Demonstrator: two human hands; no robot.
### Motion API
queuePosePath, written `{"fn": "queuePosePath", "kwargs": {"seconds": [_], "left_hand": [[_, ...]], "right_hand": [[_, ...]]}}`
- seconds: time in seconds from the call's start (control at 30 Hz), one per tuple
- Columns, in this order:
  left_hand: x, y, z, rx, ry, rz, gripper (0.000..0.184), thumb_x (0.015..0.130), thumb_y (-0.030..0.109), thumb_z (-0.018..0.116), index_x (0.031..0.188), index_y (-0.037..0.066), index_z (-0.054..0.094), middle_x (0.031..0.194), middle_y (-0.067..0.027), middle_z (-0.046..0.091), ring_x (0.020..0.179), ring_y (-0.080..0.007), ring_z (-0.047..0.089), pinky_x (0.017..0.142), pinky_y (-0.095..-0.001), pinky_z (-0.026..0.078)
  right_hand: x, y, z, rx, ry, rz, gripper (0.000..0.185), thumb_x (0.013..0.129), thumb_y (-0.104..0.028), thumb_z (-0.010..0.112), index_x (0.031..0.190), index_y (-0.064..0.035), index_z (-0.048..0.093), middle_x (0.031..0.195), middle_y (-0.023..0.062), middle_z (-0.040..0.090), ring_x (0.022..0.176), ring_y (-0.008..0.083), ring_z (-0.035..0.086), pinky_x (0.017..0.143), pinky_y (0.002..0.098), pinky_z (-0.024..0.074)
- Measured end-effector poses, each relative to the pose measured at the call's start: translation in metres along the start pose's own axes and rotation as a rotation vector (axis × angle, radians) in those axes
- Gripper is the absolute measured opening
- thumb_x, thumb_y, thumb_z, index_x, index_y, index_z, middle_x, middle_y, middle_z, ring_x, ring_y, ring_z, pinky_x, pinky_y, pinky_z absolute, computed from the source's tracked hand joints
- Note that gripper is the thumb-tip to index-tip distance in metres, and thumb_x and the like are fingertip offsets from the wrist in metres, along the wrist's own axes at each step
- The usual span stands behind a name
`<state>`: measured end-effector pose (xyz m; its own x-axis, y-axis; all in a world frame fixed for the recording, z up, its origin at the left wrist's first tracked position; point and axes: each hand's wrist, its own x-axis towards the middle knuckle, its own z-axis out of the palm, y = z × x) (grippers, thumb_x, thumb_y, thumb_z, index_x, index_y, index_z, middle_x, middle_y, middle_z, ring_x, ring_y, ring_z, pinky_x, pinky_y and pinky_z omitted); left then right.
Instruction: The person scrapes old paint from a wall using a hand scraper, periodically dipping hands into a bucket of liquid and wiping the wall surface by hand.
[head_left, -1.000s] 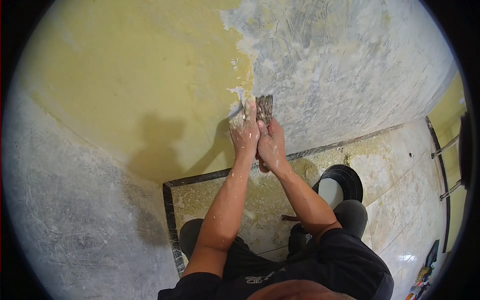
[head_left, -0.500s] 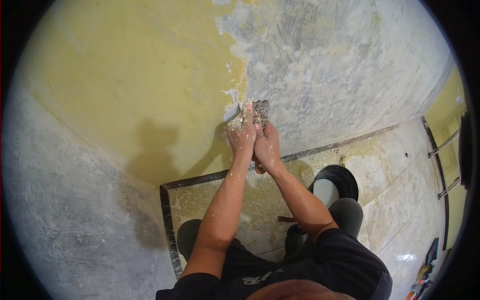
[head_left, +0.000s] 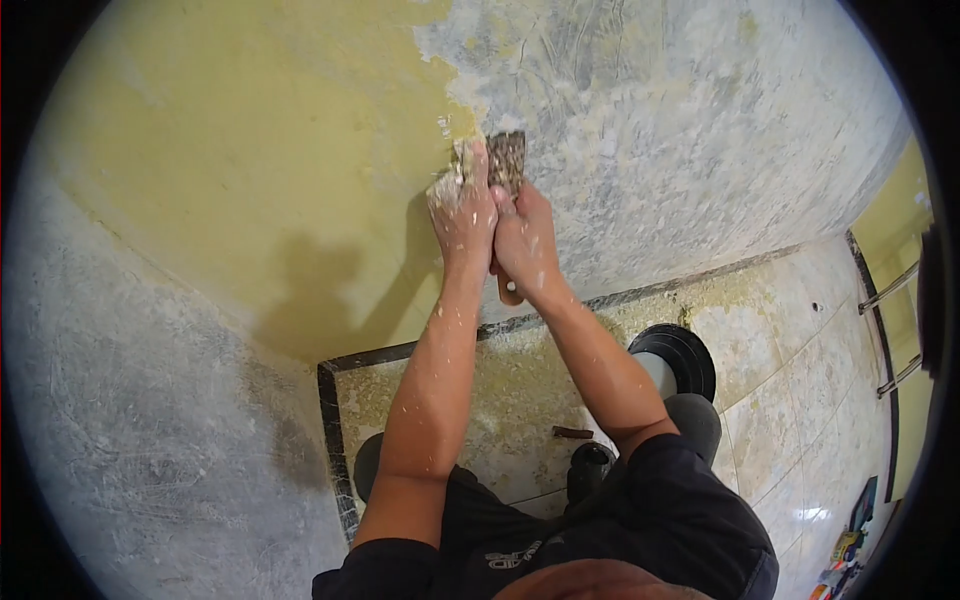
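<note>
A wide-bladed paint scraper [head_left: 508, 160] lies against the wall with its edge pointing up, at the border between yellow paint and bare grey plaster. My right hand [head_left: 524, 240] is closed round its wooden handle, whose holed end sticks out below the palm. Close beside it, my left hand [head_left: 464, 215] grips the scraper too, with a finger stretched up along the blade's left side. Paint flakes coat the left hand's fingers and speckle both forearms. Part of the handle is hidden under the hands. Yellow paint [head_left: 270, 150] covers the wall to the left, stripped plaster [head_left: 680, 130] the right.
A black bucket [head_left: 690, 350] with whitish liquid stands by my right knee. Behind it, flakes litter the tiled floor [head_left: 780, 340]. A small brown object [head_left: 573, 433] lies between my legs. Tools [head_left: 848, 545] rest at lower right, and a grey wall [head_left: 130, 400] adjoins at left.
Both hands have moved up the wall and slightly left with the scraper. More of the handle's end shows now, and the brown object on the floor is more exposed.
</note>
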<state>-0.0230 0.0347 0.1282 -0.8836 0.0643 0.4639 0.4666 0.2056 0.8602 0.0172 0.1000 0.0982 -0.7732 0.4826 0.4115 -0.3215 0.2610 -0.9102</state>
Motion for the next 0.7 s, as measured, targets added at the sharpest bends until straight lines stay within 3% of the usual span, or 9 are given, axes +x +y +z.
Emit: {"fn": "queuePosePath", "kwargs": {"seconds": [0.07, 0.13, 0.2, 0.27, 0.3, 0.43, 0.5, 0.63, 0.7], "left_hand": [[0.005, 0.027, -0.008, -0.053, -0.098, -0.259, 0.060, 0.088, 0.054, 0.051, 0.092, -0.005, 0.064, 0.083, -0.0208, 0.064, 0.076, -0.0329, 0.058, 0.072, -0.0427, 0.043], [0.000, -0.009, 0.011, -0.074, 0.030, -0.085, 0.061, 0.089, 0.055, 0.047, 0.089, -0.003, 0.064, 0.082, -0.0228, 0.064, 0.078, -0.0367, 0.058, 0.072, -0.0451, 0.042], [-0.019, -0.030, 0.018, 0.302, 0.019, 0.108, 0.060, 0.091, 0.055, 0.042, 0.091, -0.001, 0.065, 0.083, -0.0231, 0.064, 0.081, -0.0397, 0.059, 0.074, -0.0464, 0.043], [-0.030, -0.038, 0.025, 0.246, 0.007, 0.042, 0.059, 0.091, 0.054, 0.041, 0.092, 0.001, 0.065, 0.084, -0.0238, 0.064, 0.084, -0.0409, 0.059, 0.075, -0.0472, 0.043], [-0.031, -0.036, 0.025, 0.202, -0.021, -0.035, 0.058, 0.092, 0.054, 0.039, 0.093, 0.002, 0.065, 0.086, -0.0244, 0.064, 0.086, -0.0422, 0.058, 0.076, -0.0480, 0.043], [0.001, -0.016, 0.019, 0.300, -0.017, 0.111, 0.059, 0.092, 0.054, 0.040, 0.095, 0.001, 0.065, 0.087, -0.0237, 0.064, 0.085, -0.0421, 0.059, 0.074, -0.0475, 0.043], [0.007, 0.020, 0.006, -0.058, 0.018, -0.058, 0.059, 0.091, 0.054, 0.040, 0.094, 0.000, 0.064, 0.085, -0.0242, 0.064, 0.082, -0.0429, 0.059, 0.072, -0.0477, 0.044], [-0.003, -0.014, 0.019, 0.069, 0.139, 0.096, 0.059, 0.090, 0.055, 0.043, 0.094, -0.001, 0.064, 0.084, -0.0238, 0.064, 0.079, -0.0428, 0.059, 0.071, -0.0477, 0.044], [-0.014, -0.034, 0.022, 0.262, -0.086, 0.036, 0.058, 0.090, 0.054, 0.046, 0.096, -0.001, 0.064, 0.086, -0.0240, 0.064, 0.082, -0.0427, 0.059, 0.073, -0.0476, 0.043]], "right_hand": [[0.005, -0.018, -0.001, 0.089, -0.012, 0.079, 0.019, 0.091, -0.011, 0.048, 0.096, 0.0059, 0.054, 0.081, 0.0245, 0.060, 0.071, 0.0366, 0.055, 0.072, 0.0427, 0.0437], [-0.003, 0.005, 0.001, 0.063, 0.035, 0.034, 0.018, 0.091, -0.011, 0.047, 0.096, 0.0056, 0.054, 0.080, 0.0244, 0.060, 0.070, 0.0363, 0.055, 0.071, 0.0422, 0.0439], [-0.019, 0.023, -0.002, 0.037, 0.081, -0.012, 0.018, 0.091, -0.010, 0.047, 0.097, 0.0054, 0.054, 0.080, 0.0242, 0.060, 0.070, 0.0360, 0.055, 0.070, 0.0417, 0.0442], [-0.031, 0.030, -0.011, 0.119, 0.039, 0.181, 0.018, 0.091, -0.010, 0.046, 0.098, 0.0042, 0.054, 0.079, 0.0215, 0.062, 0.067, 0.0314, 0.057, 0.065, 0.0392, 0.0456], [-0.030, 0.027, -0.011, 0.094, 0.050, 0.149, 0.017, 0.093, -0.010, 0.045, 0.098, 0.0030, 0.055, 0.075, 0.0161, 0.062, 0.059, 0.0245, 0.057, 0.057, 0.0357, 0.0458], [0.000, -0.010, -0.016, -0.041, 0.007, 0.014, 0.017, 0.093, -0.011, 0.045, 0.096, 0.0029, 0.054, 0.073, 0.0157, 0.061, 0.055, 0.0221, 0.057, 0.052, 0.0347, 0.0448], [0.004, -0.055, -0.019, 0.031, -0.125, 0.292, 0.018, 0.092, -0.013, 0.046, 0.093, 0.0038, 0.054, 0.073, 0.0203, 0.060, 0.058, 0.0284, 0.058, 0.054, 0.0375, 0.0450], [-0.002, 0.007, -0.008, -0.079, 0.055, -0.012, 0.018, 0.092, -0.013, 0.047, 0.091, 0.0037, 0.054, 0.066, 0.0185, 0.059, 0.051, 0.0277, 0.056, 0.053, 0.0402, 0.0444], [-0.019, 0.018, -0.012, -0.051, 0.041, 0.058, 0.017, 0.092, -0.012, 0.047, 0.091, 0.0036, 0.054, 0.065, 0.0174, 0.058, 0.049, 0.0253, 0.055, 0.051, 0.0394, 0.0437]]}}
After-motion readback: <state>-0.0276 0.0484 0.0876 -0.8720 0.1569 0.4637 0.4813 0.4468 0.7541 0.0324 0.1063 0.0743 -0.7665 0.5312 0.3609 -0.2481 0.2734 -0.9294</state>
